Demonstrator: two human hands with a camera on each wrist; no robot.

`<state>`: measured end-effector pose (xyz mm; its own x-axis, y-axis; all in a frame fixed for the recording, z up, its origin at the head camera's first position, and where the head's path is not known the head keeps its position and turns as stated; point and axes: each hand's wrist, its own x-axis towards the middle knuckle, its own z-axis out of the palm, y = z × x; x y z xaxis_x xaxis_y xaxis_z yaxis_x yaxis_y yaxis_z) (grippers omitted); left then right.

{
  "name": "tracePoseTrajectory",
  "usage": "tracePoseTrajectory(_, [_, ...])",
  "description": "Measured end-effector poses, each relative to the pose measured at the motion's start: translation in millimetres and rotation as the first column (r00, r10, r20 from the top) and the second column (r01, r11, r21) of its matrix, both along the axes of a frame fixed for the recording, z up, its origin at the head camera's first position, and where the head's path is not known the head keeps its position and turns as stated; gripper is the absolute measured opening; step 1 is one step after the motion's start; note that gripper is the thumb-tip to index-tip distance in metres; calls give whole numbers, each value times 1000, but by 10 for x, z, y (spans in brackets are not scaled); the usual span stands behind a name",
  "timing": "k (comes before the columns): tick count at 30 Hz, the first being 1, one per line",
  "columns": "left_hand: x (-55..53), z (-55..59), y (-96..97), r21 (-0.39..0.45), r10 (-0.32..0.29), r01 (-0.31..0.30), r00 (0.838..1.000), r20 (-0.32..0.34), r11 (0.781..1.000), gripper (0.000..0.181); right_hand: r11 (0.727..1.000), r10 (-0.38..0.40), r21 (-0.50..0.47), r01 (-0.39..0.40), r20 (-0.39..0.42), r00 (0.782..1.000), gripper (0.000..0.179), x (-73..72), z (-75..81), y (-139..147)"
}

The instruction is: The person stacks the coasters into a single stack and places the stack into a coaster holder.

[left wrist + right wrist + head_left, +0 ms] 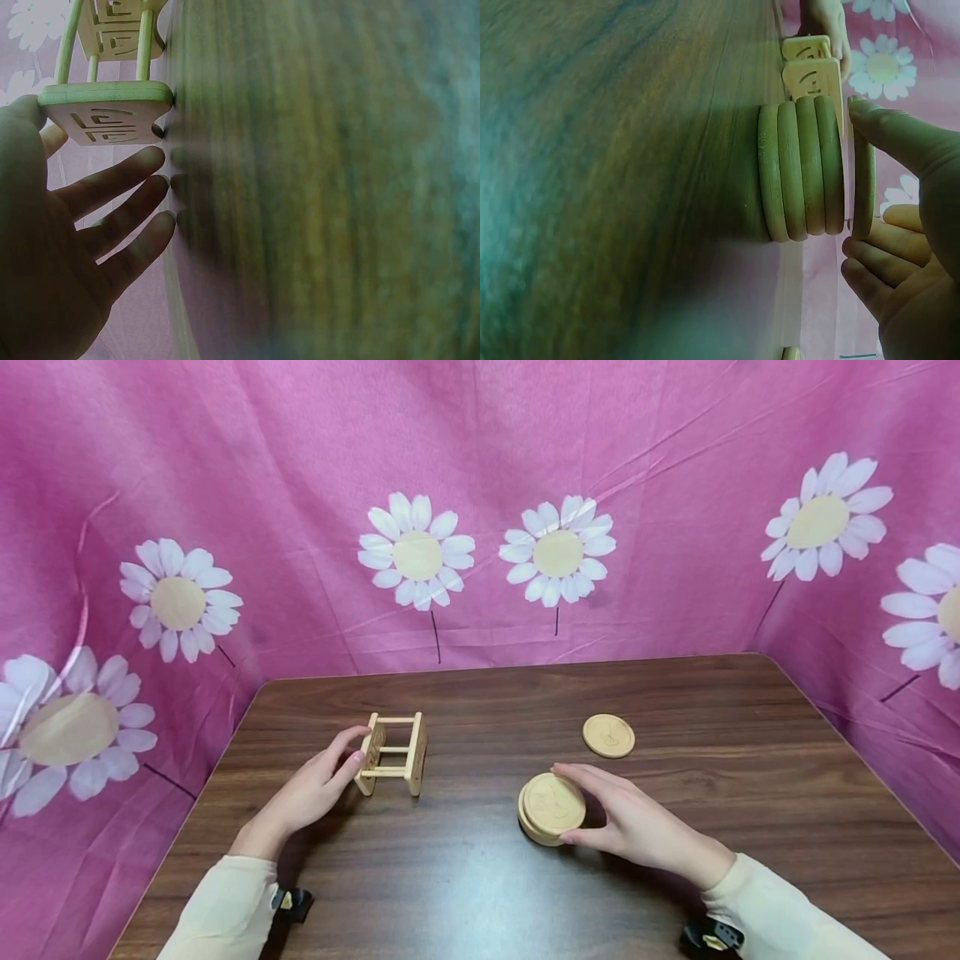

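Observation:
In the head view a wooden coaster holder, with two cut-out side panels joined by thin rods, stands left of centre. My left hand grips its left panel between thumb and index finger, the other fingers spread beneath, as the left wrist view shows. Right of centre is a stack of round wooden coasters. My right hand pinches one coaster by its rim. The right wrist view shows a narrow gap between this coaster and the stack.
Another round coaster with an engraved design lies flat on the dark wooden table, behind the stack. A pink curtain with white daisies hangs around the table's back and sides.

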<state>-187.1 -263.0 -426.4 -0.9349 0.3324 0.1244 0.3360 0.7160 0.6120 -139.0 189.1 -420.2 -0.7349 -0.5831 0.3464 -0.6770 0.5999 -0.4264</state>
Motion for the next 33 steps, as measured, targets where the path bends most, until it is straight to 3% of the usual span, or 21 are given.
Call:
tracePoseTrajectory(23, [-15, -11, -4, -20, -3, 3, 1000, -11, 1000, 42, 1000, -19, 9, 19, 26, 999, 79, -2, -30, -53])
tracePoseTrajectory(33, [-10, -16, 4, -11, 8, -8, 1000, -4, 1000, 41, 996, -7, -89, 11, 45, 999, 69, -11, 55, 101])
